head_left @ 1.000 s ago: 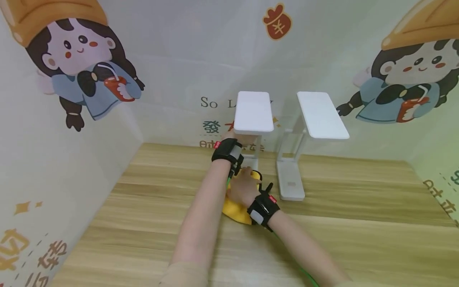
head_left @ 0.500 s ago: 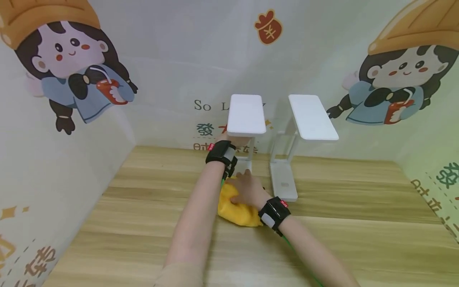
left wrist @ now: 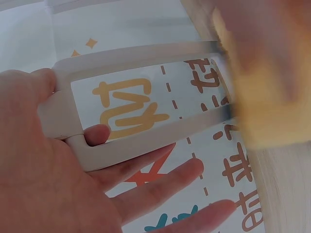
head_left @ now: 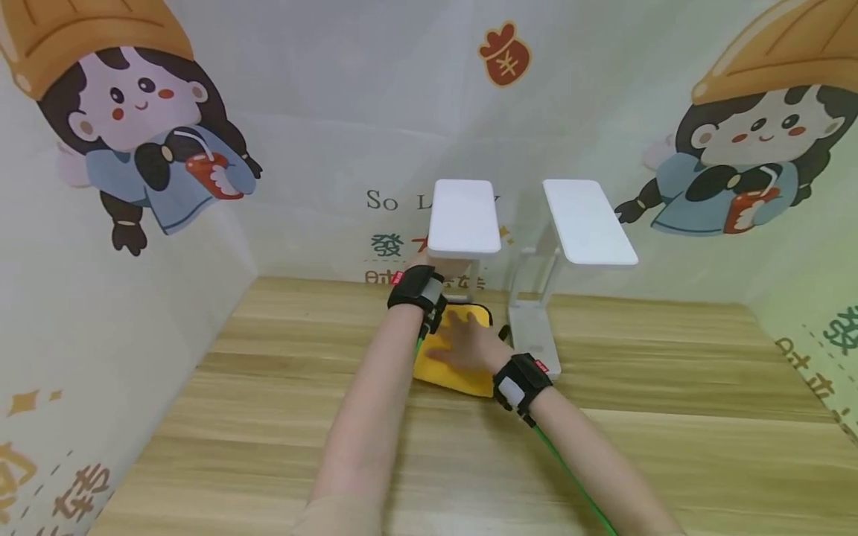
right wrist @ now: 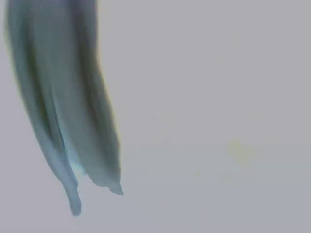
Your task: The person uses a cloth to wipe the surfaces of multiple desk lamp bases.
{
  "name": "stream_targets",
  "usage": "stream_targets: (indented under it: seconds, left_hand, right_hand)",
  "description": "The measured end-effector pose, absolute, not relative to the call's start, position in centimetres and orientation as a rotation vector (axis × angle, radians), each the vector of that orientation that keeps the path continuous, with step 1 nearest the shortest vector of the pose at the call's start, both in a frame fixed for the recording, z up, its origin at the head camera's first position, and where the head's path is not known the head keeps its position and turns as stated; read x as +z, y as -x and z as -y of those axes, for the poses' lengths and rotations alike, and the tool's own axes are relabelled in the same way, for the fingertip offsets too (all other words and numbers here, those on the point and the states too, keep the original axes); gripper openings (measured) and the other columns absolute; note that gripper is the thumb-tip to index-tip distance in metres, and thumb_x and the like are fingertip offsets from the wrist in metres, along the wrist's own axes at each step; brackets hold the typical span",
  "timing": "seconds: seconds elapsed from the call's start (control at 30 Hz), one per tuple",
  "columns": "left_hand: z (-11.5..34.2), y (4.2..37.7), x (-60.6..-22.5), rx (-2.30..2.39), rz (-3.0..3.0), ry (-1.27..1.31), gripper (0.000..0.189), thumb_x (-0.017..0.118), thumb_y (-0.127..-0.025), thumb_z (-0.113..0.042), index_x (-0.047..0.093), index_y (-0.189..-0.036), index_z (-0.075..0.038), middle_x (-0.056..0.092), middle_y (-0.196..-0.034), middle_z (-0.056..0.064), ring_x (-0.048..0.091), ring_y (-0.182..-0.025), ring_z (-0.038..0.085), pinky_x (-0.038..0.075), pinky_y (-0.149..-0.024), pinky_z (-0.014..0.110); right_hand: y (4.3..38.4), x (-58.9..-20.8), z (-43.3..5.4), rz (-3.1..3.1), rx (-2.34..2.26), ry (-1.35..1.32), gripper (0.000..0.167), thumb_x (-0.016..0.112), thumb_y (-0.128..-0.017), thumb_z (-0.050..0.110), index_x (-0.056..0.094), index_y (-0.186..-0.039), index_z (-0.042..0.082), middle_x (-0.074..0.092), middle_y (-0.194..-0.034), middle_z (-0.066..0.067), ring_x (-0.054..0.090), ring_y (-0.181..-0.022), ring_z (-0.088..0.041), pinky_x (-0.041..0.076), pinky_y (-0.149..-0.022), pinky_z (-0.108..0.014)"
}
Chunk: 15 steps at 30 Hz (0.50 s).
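The left hand [left wrist: 82,194] grips a pale frame [left wrist: 155,136] near a blurred yellow cloth [left wrist: 282,126].

Yellow cloth [head_left: 462,380], dark-trimmed, spread mostly flat, hiding base of white stand [head_left: 464,216]. Stand upright, flat-topped, two-legged, near middle of bench [head_left: 268,372] rear edge.

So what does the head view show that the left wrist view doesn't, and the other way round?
Only the head view: the second white stand, the cartoon figures and red pouch print on the wall, and the black wristbands.

Only the left wrist view: the palm side of the left hand, with a fingertip showing inside the frame of the stand it grips.

Both: that gripped stand, the yellow cloth, the right hand over it (blurred in the wrist view), printed wall characters and wooden tabletop.
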State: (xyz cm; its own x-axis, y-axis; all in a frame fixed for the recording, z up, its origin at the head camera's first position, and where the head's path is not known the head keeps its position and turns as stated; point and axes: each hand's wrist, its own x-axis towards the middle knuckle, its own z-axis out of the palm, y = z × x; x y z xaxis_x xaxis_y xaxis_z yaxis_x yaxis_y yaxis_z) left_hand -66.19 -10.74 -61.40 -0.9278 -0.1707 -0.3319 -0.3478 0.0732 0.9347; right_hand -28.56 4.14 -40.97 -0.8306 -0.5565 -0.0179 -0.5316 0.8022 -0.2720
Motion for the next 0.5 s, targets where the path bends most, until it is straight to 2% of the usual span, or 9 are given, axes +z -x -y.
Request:
stream_targets:
  seconds: [0.1,0.17,0.23,0.37,0.43,0.5]
  left_hand:
    - [10.3,63.4,-58.7,1.601,-2.583,0.249,0.01,0.056,-0.092,-0.028,0.064,-0.092,-0.022,0.061,-0.089,0.003,0.054,-0.077,0.022,0.045,-0.062,0.037]
    - [10.0,61.8,-57.3,1.321,-2.827,0.099,0.012,0.053,-0.092,-0.021,0.061,-0.083,-0.019,0.057,-0.077,0.001,0.049,-0.066,0.018,0.04,-0.055,0.033]
    - [9.6,60.4,-56.2,1.268,-2.885,0.105,0.017,0.05,-0.093,-0.017,0.059,-0.078,-0.017,0.054,-0.07,0.0,0.046,-0.061,0.017,0.037,-0.051,0.031]
    - [8.9,58.6,-54.1,1.495,-2.688,0.259,0.02,0.047,-0.096,-0.021,0.064,-0.089,-0.015,0.061,-0.08,0.003,0.053,-0.069,0.021,0.042,-0.056,0.036]
    - [8.9,59.0,-53.8,1.314,-2.741,0.223,0.017,0.049,-0.096,-0.025,0.064,-0.095,-0.018,0.063,-0.087,0.004,0.055,-0.075,0.022,0.044,-0.061,0.039]
    - [9.3,61.5,-55.4,0.974,-2.902,0.111,0.014,0.052,-0.094,-0.026,0.064,-0.097,-0.02,0.064,-0.091,0.004,0.056,-0.077,0.023,0.044,-0.062,0.04]
  right_hand:
    - [27.4,-41.6,-3.2,-2.881,-0.181,0.803,0.062,0.053,-0.091,0.054,0.048,-0.139,0.016,0.031,-0.15,-0.022,0.033,-0.131,-0.053,0.045,-0.088,-0.064]
    - [26.9,-41.8,-2.7,-2.909,-0.111,0.816,0.063,0.059,-0.088,0.052,0.047,-0.139,0.017,0.036,-0.146,-0.023,0.04,-0.124,-0.053,0.049,-0.083,-0.061]
    - [26.8,-41.8,-2.5,-2.925,-0.062,0.816,0.062,0.061,-0.087,0.05,0.049,-0.137,0.015,0.041,-0.142,-0.023,0.046,-0.119,-0.05,0.05,-0.082,-0.058]
    - [28.4,-41.4,-2.5,-2.926,-0.106,0.705,0.058,0.054,-0.09,0.052,0.058,-0.129,0.009,0.04,-0.145,-0.021,0.045,-0.124,-0.047,0.05,-0.088,-0.052]
    - [28.9,-41.5,-2.3,-2.936,-0.127,0.658,0.059,0.051,-0.091,0.054,0.062,-0.123,0.006,0.038,-0.147,-0.021,0.041,-0.127,-0.047,0.05,-0.088,-0.052]
    - [28.4,-41.5,-2.0,-2.93,-0.13,0.641,0.059,0.052,-0.09,0.053,0.059,-0.127,0.008,0.037,-0.146,-0.024,0.041,-0.125,-0.051,0.05,-0.085,-0.056]
